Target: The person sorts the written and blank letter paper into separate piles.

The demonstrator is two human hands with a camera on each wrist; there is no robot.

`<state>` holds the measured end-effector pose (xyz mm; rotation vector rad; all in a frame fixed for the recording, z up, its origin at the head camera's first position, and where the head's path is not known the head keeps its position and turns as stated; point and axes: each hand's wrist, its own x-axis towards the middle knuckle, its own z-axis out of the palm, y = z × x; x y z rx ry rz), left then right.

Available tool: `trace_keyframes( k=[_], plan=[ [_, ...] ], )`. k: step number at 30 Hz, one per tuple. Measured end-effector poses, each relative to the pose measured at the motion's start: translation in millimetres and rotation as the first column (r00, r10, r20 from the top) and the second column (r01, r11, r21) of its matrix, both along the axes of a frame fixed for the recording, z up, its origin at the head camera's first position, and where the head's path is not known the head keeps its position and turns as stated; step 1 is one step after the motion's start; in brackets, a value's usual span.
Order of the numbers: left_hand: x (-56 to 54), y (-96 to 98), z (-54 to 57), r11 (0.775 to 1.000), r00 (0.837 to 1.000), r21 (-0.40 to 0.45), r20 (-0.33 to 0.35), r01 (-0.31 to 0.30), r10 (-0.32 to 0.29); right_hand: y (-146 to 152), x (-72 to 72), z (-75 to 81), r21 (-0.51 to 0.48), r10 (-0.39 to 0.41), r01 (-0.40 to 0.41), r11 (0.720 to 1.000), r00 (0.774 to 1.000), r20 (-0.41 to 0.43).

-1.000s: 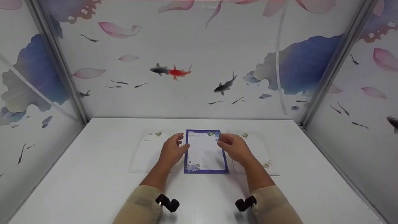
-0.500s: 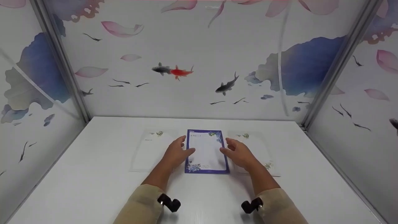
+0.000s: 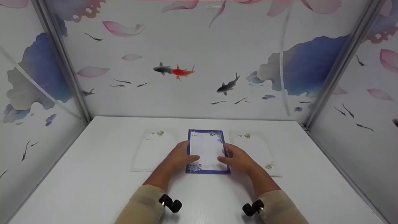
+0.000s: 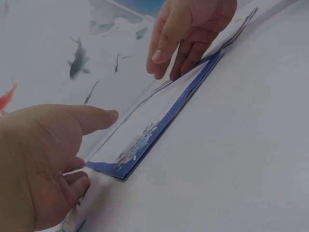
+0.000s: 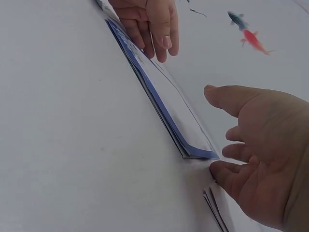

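Note:
A thin stack of stationery paper (image 3: 206, 147) with a blue border and printed flowers lies flat on the white table. My left hand (image 3: 180, 155) is at its left edge, the thumb (image 4: 99, 120) straight out over the sheet and the other fingers beside the edge. Mirroring it at the right edge is my right hand (image 3: 238, 157), whose thumb (image 5: 224, 96) also reaches over the paper. Both wrist views show space under the thumbs, with neither hand gripping the stack. Its layered edges (image 5: 159, 113) show in the right wrist view.
A pale flowered stack of paper (image 3: 147, 152) lies to the left, partly behind my left forearm. Another pale stack (image 3: 256, 149) lies to the right. White panels with painted fish (image 3: 183, 72) enclose the table (image 3: 93, 186) at the back and sides.
Both hands have slid down along the blue-bordered stack's sides toward me, the thumbs coming further over the sheet. The papers stay where they were on the table.

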<state>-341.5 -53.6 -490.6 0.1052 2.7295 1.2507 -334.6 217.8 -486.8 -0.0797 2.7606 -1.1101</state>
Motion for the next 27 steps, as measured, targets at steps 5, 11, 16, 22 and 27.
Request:
trace_keyframes(
  k=[5,11,16,22,27],
  plan=[
    [1.8,1.7,-2.3,0.982,0.991,-0.136,-0.010,0.129,-0.131,-2.3,3.7,-1.5,0.085,0.080,-0.079,0.993,0.997,-0.013],
    [4.9,5.1,-2.2,0.906,0.959,-0.326,0.000,0.268,-0.284,-5.5,7.4,-3.0,0.204,0.173,-0.169,0.964,0.985,-0.003],
    [6.1,6.7,-4.0,0.884,0.952,-0.373,-0.002,0.283,-0.306,-10.0,11.8,-2.6,0.242,0.185,-0.182,0.953,0.983,0.010],
    [6.5,7.6,-6.2,0.881,0.953,-0.386,-0.016,0.274,-0.304,-12.9,14.7,-2.7,0.262,0.173,-0.172,0.950,0.985,0.017],
    [7.7,8.2,-4.7,0.881,0.956,-0.391,-0.012,0.266,-0.294,-14.0,14.7,-2.1,0.261,0.158,-0.159,0.952,0.987,0.023]
  ],
)
